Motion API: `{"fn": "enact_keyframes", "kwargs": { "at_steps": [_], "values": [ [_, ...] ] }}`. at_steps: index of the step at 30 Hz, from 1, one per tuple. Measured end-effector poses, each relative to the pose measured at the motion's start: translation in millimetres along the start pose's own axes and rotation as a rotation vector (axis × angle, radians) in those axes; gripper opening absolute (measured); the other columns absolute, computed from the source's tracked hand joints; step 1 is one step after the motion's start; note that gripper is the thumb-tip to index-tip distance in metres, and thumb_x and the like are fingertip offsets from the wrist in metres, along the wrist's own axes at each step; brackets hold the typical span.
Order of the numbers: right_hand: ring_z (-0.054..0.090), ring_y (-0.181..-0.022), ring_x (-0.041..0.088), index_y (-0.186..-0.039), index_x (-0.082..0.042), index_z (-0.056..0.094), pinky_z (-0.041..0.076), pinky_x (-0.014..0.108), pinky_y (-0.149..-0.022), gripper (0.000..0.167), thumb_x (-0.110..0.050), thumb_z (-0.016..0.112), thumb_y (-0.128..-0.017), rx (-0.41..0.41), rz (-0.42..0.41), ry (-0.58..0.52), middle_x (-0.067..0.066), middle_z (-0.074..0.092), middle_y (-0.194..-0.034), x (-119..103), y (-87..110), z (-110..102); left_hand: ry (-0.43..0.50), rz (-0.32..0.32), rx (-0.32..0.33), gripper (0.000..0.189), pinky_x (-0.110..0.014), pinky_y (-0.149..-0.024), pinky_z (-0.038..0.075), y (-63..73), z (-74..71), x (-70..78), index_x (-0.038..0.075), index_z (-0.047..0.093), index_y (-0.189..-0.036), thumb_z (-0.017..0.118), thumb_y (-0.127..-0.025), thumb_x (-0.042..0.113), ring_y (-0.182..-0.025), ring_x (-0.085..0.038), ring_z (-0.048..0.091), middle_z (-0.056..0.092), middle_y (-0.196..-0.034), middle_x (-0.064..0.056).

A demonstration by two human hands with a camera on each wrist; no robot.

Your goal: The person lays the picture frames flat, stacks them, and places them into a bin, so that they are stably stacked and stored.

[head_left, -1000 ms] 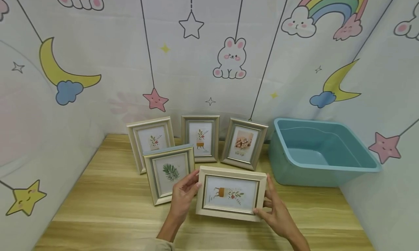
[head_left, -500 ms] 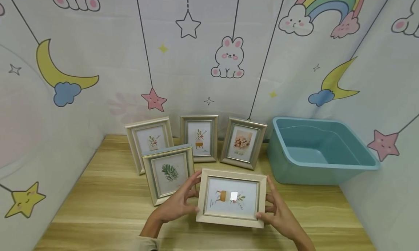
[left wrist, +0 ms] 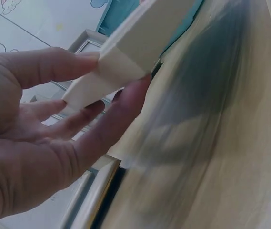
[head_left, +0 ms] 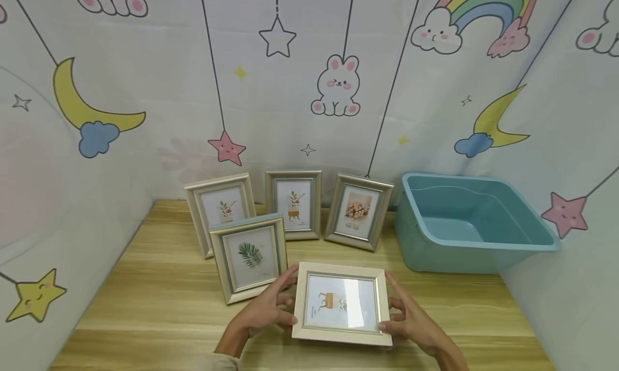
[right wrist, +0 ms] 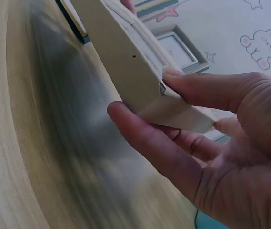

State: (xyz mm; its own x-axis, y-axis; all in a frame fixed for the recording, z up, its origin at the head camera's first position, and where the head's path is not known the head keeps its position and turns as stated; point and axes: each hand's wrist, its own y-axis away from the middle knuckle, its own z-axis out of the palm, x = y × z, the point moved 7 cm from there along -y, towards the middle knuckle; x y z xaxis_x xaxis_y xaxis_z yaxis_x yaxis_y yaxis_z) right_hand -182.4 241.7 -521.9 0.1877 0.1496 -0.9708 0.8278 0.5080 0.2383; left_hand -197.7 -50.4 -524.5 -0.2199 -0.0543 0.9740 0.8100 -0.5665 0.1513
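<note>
A cream picture frame (head_left: pixel 341 304) is held sideways and tilted face up between both hands, low over the table. Its print shows a plant in an orange pot, partly washed out by glare. My left hand (head_left: pixel 268 304) grips the left end; in the left wrist view its thumb lies on the face side and fingers (left wrist: pixel 116 121) are underneath. My right hand (head_left: pixel 411 322) holds the opposite end, thumb on the front rim at the near corner, fingers (right wrist: pixel 159 148) below it in the right wrist view. A shadow falls on the wood beneath the frame.
Close to my left hand stands a frame with a green leaf print (head_left: pixel 250 258). Behind are a cream frame (head_left: pixel 220 209), a potted-plant frame (head_left: pixel 293 205) and a flower-photo frame (head_left: pixel 359 212). A blue-green plastic tub (head_left: pixel 450 258) stands at right, before a patterned curtain (head_left: pixel 309 113).
The held picture frame has come down toward the table and tipped flatter, with glare spreading over its glass. My left hand has shifted lower along its end; the standing frames stay put.
</note>
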Motion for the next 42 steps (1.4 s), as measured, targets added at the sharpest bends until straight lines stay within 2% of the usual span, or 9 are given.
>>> {"fn": "enact_keyframes", "kwargs": {
  "at_steps": [6,15,19,23,26,32,36,39,42],
  "values": [
    [0.069,-0.086,0.024,-0.160,-0.018,-0.012,0.062,0.052,-0.065,0.110,-0.001,0.071,-0.089,-0.032,0.048,-0.072,0.013,0.051,-0.104,16,-8.1,0,0.048,-0.053,0.061,0.113,-0.037,-0.061,0.062,-2.4,0.7,-8.8,0.016,0.009,-0.162,0.066,-0.071,-0.021,-0.086,-0.020,0.054,0.005,-0.160,-0.035],
    [0.068,-0.082,0.025,-0.159,-0.001,0.000,0.062,0.050,-0.063,0.103,-0.002,0.073,-0.087,0.043,0.112,-0.072,0.011,0.052,-0.100,25,-11.3,-3,0.076,-0.118,0.139,0.113,-0.034,-0.056,0.061,-2.4,0.4,-25.2,0.009,0.008,-0.161,0.064,-0.069,-0.025,-0.081,-0.018,0.060,0.011,-0.159,-0.036],
    [0.066,-0.080,0.024,-0.158,0.002,0.004,0.063,0.049,-0.063,0.100,-0.002,0.074,-0.087,0.076,0.125,-0.057,0.011,0.050,-0.099,27,-12.4,-3,0.039,-0.117,0.183,0.104,-0.037,-0.057,0.061,-1.8,1.4,-26.8,0.000,0.013,-0.158,0.065,-0.071,-0.023,-0.080,-0.020,0.065,0.027,-0.153,-0.034],
    [0.063,-0.074,0.021,-0.158,0.002,0.009,0.063,0.048,-0.063,0.098,-0.002,0.075,-0.086,0.115,0.142,-0.025,0.011,0.052,-0.095,28,-13.6,-3,-0.054,-0.107,0.246,0.094,-0.040,-0.058,0.062,-1.2,3.6,-23.8,-0.011,0.020,-0.153,0.068,-0.072,-0.021,-0.074,-0.020,0.066,0.057,-0.116,-0.029],
    [0.062,-0.066,0.018,-0.157,0.003,0.014,0.062,0.044,-0.058,0.096,-0.003,0.077,-0.085,0.156,0.152,0.048,0.011,0.054,-0.090,26,-14.8,-3,-0.203,-0.086,0.310,0.092,-0.035,-0.056,0.061,-1.6,4.1,-19.8,-0.015,0.028,-0.148,0.073,-0.069,-0.018,-0.068,-0.017,0.064,0.064,-0.099,-0.026],
    [0.066,-0.060,0.019,-0.153,0.007,0.027,0.061,0.041,-0.051,0.090,-0.003,0.080,-0.081,0.276,0.172,0.228,0.013,0.059,-0.081,21,-17.4,-2,-0.504,-0.051,0.436,0.089,-0.029,-0.053,0.052,-2.2,5.1,-12.0,-0.013,0.043,-0.141,0.075,-0.058,-0.012,-0.062,-0.015,0.059,0.057,-0.128,-0.034],
    [0.065,-0.056,0.018,-0.149,0.008,0.035,0.059,0.039,-0.048,0.085,-0.004,0.083,-0.078,0.349,0.160,0.356,0.012,0.062,-0.076,15,-21.2,0,-0.637,-0.086,0.479,0.086,-0.044,-0.076,0.056,-1.2,5.4,-9.8,-0.010,0.048,-0.141,0.074,-0.058,-0.008,-0.095,-0.034,0.063,0.052,-0.139,-0.032],
    [0.063,-0.053,0.018,-0.147,0.008,0.040,0.057,0.036,-0.045,0.083,-0.005,0.083,-0.077,0.386,0.150,0.436,0.010,0.063,-0.072,11,-24.5,3,-0.694,-0.112,0.506,0.085,-0.060,-0.097,0.049,0.3,5.2,-8.7,-0.008,0.049,-0.140,0.072,-0.058,-0.007,-0.124,-0.048,0.050,0.050,-0.143,-0.030],
    [0.062,-0.049,0.018,-0.145,0.007,0.043,0.054,0.034,-0.041,0.081,-0.004,0.082,-0.075,0.420,0.154,0.482,0.010,0.064,-0.069,9,-27.4,4,-0.715,-0.112,0.525,0.084,-0.068,-0.103,0.042,0.8,5.3,-8.0,-0.008,0.050,-0.139,0.070,-0.058,-0.007,-0.131,-0.053,0.045,0.051,-0.142,-0.030]
  ]
}}
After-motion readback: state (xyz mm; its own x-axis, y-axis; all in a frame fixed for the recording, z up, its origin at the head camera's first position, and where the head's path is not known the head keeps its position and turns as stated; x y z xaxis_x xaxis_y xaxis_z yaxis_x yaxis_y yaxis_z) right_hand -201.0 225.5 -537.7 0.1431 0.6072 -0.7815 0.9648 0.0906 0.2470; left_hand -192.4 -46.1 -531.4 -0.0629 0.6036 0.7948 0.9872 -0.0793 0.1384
